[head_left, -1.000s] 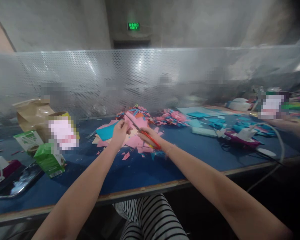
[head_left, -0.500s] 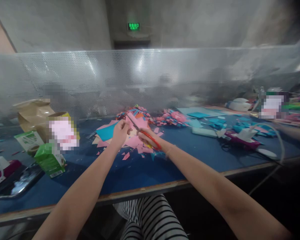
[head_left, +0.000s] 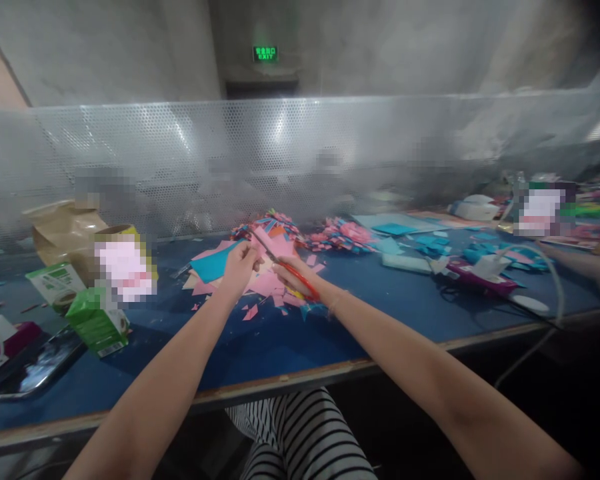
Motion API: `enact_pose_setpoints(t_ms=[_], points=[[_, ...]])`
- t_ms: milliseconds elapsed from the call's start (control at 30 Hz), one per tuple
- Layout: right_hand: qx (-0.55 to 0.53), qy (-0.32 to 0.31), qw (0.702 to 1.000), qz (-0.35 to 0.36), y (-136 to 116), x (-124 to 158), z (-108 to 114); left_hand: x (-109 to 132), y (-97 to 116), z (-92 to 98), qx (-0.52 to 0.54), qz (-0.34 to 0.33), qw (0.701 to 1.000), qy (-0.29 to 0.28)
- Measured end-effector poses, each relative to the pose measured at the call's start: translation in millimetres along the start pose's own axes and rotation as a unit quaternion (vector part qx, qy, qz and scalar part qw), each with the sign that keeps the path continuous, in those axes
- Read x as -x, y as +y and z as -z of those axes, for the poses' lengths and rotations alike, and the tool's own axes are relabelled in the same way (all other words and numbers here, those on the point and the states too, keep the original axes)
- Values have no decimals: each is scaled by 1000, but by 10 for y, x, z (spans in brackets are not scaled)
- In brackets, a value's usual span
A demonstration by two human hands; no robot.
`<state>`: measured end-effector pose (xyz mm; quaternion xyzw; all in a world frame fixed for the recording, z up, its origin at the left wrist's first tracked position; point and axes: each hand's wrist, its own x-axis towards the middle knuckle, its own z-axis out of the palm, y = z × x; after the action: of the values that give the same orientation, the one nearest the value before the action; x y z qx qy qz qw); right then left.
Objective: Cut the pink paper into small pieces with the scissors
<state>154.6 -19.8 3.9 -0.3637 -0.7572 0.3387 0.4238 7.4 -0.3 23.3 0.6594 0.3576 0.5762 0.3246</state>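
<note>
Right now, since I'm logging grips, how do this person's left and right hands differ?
The left hand pinches a pink paper by its edge; the right hand is closed on red-handled scissors. The right hand's wrist seems to bear a thin band; the left hand's is bare. Both hang above the scrap pile.

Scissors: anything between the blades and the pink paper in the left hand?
Nothing visible. The left hand pinches the pink paper, and the scissors in the right hand have their blades at its edge; the paper scraps lie lower, on the table.
</note>
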Motion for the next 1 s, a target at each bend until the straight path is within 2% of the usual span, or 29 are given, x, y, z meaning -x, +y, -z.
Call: enact_pose_setpoints(t_ms=[300, 467, 600, 733, 1000], points=[[66, 15, 998, -9, -23, -26, 11, -8, -25, -7, 32, 18, 999, -2], [13, -1, 1000, -3, -42, 13, 27, -5, -43, -9, 41, 40, 998, 0], [-40, -6, 999, -12, -50, 27, 32, 17, -51, -27, 31, 55, 997, -37], [-38, -7, 999, -19, -44, 9, 35, 20, -68, -32, 12, 47, 997, -58], [41, 52, 998, -16, 59, -66, 17, 29, -68, -32, 17, 58, 996, -59]])
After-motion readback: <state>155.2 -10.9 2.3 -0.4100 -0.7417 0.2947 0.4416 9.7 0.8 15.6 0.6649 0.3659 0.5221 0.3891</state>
